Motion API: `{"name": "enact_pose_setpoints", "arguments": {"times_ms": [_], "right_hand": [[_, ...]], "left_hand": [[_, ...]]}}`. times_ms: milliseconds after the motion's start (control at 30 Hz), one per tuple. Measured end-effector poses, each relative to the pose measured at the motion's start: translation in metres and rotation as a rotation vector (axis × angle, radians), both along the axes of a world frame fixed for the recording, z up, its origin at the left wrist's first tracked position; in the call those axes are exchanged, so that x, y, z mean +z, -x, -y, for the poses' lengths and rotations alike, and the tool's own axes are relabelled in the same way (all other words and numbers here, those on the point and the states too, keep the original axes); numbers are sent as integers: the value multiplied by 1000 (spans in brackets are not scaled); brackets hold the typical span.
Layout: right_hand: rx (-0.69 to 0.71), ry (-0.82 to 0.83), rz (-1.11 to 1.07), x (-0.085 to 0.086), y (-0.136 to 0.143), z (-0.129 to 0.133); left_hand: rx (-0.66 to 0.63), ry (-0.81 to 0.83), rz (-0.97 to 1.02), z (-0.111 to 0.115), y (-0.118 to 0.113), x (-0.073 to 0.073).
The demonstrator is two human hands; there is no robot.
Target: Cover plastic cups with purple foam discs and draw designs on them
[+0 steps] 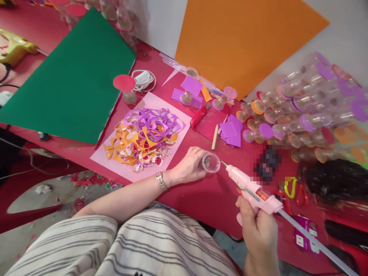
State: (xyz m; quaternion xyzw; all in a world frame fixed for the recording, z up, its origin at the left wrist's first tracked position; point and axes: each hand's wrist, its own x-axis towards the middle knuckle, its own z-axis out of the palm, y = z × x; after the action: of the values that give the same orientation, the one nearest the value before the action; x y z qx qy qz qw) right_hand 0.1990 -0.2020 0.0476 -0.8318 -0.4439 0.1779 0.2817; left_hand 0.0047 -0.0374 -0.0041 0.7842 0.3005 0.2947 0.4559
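Observation:
My left hand (192,165), with a wristwatch (161,181) on its wrist, is closed around a small clear plastic cup (211,163) whose round rim faces up. In my right hand (257,224) I grip a pink glue gun (253,188) by its handle. A long clear glue stick (313,239) sticks out of its back end. The gun's nozzle points left and sits close to the cup's rim; whether they touch I cannot tell. Beyond the cup lie a stack of purple paper squares (230,131) and a short cream stick (215,137).
Purple and orange paper scraps (146,134) heap on a pink sheet (99,159). Rows of stacked clear cups (299,103) with coloured discs fill the right side. A red utility knife (200,116), scissors (301,195), green board (74,80) and yellow glue gun (17,48) lie around.

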Motion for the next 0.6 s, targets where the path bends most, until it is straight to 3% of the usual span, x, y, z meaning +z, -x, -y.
{"name": "enact_pose_setpoints", "arguments": {"times_ms": [200, 400, 600], "right_hand": [[-11, -14, -33, 14, 8, 0], [-145, -65, -138, 36, 41, -5], [-154, -77, -274, 32, 42, -4]], "left_hand": [[54, 47, 45, 3, -2, -1], [107, 90, 51, 4, -5, -3], [90, 21, 35, 3, -3, -2]]}}
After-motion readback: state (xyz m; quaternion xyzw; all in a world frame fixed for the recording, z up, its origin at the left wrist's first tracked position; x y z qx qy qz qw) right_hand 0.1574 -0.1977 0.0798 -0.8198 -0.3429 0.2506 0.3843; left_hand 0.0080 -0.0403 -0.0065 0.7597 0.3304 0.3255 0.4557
